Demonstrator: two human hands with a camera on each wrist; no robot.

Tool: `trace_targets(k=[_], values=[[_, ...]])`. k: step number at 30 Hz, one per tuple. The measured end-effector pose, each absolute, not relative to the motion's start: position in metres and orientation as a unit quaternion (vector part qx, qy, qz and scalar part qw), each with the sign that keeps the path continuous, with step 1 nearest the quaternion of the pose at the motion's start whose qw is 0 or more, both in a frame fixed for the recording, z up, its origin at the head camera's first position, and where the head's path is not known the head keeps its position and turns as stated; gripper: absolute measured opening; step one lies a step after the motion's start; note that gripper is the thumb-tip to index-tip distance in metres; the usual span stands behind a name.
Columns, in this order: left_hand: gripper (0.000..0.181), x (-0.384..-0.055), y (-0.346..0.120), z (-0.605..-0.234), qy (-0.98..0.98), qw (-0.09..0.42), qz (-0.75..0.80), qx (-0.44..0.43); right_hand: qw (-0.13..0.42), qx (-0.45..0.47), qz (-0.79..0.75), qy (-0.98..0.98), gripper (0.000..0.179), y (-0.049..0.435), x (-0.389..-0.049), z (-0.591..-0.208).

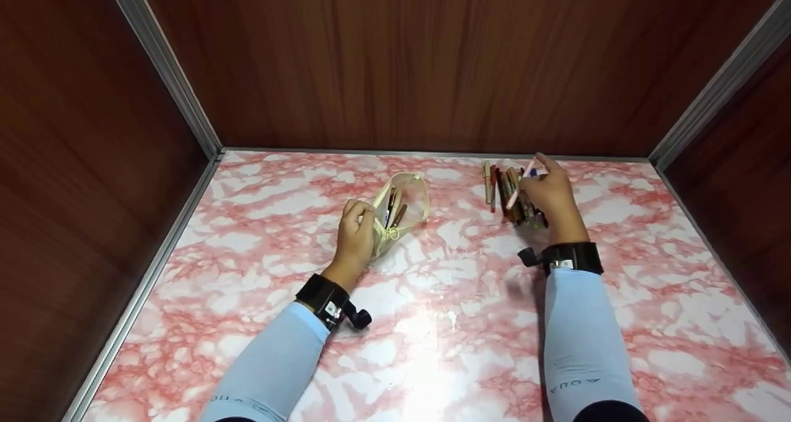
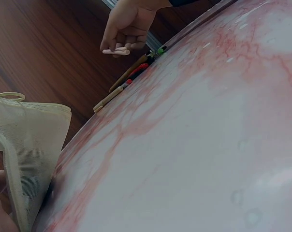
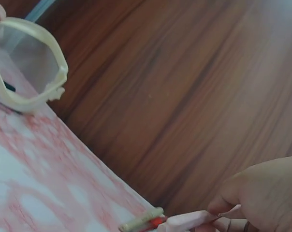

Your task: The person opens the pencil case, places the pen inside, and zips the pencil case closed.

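The left hand (image 1: 355, 227) grips the side of an open-mouthed pouch of pale yellow translucent mesh (image 1: 416, 201), with the fingers curled over its rim. The pouch is tilted on the marbled red-and-white bench (image 1: 457, 274), with several slim brown and dark pens (image 1: 398, 203) inside it.

The right hand (image 1: 550, 190) pinches one slim pale-pink pen (image 1: 514, 199), raised above a side-by-side group of loose cream, red and dark pens (image 1: 493, 190) near the back edge of the bench. The pouch and the loose group are well apart.

The step in hand appears to be the handling of a single pen while the pouch mouth is held open. The next move likely calls for a firm pinch, clearance over the loose pens and a steady rim.
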State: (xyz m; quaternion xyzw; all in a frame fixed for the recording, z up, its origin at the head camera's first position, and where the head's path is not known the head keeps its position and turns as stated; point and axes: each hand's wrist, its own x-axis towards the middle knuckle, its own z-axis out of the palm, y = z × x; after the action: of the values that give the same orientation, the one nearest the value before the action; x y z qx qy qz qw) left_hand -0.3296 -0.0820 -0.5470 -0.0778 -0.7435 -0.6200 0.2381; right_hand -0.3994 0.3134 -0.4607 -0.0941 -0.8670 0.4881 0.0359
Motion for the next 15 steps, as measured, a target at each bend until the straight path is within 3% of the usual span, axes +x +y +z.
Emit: trace_targets(k=[7,15], values=[[0.017,-0.329,-0.081,-0.545,-0.747,0.237,-0.616,-0.078,0.019,-0.083,0.550,-0.831,0.085,0.285,-0.397,-0.450],[0.016,-0.329,-0.081,-0.545,-0.747,0.236,-0.616,-0.081,0.049,-0.026,0.613,-0.788,0.083,0.244,-0.392,-0.449]])
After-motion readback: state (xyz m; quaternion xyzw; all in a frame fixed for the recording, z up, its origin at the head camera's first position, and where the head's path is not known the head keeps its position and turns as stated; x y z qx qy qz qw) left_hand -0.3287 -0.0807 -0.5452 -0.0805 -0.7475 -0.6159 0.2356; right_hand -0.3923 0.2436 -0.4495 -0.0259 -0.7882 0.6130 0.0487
